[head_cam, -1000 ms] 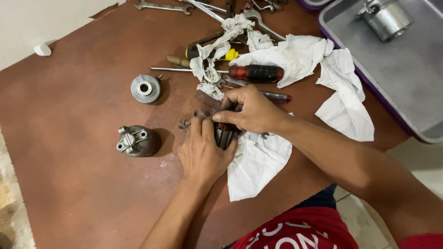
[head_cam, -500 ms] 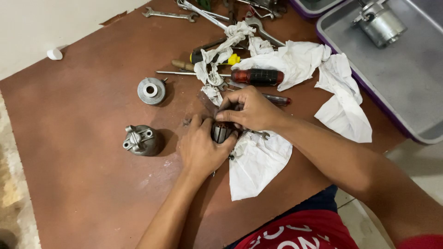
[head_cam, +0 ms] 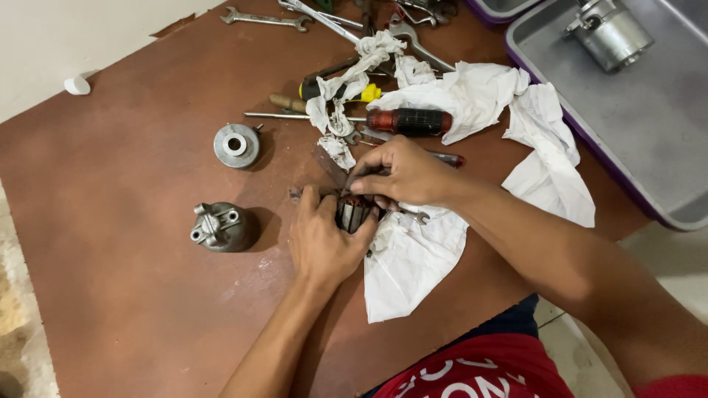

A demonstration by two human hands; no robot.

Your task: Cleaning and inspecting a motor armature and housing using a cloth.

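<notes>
Both hands are working on one small part at the middle of the brown, worn wooden table (head_cam: 110,309). The left hand (head_cam: 322,239) is lying palm down, its fingers (head_cam: 308,200) curled and clenched around a dark, ribbed cylindrical metal motor part (head_cam: 352,214), which is showing between its thumb and the other hand. The right hand (head_cam: 404,175) is coming in from the right and is bending over the top of the same part, its fingertips (head_cam: 359,186) pinching down on the upper end; what exactly lies under those fingertips cannot be told. The part is sitting just at the left edge of a crumpled white cloth (head_cam: 409,258) that is spreading out below and to the right of both hands.

Just beyond the right fingers, a screwdriver with a dark red ribbed handle (head_cam: 409,121) is lying crosswise, its shaft pointing left. Past it, a second screwdriver with a black and yellow handle (head_cam: 346,90) is half wrapped in a twisted white rag (head_cam: 343,110). Well to the left of the left fingers, a grey cast metal housing with lugs (head_cam: 219,226) is standing, and beyond that a round grey metal cap with a centre hole (head_cam: 237,145). Far off to the right, a grey metal tray with a purple rim (head_cam: 649,140) is holding a shiny steel cylinder (head_cam: 611,31).
</notes>
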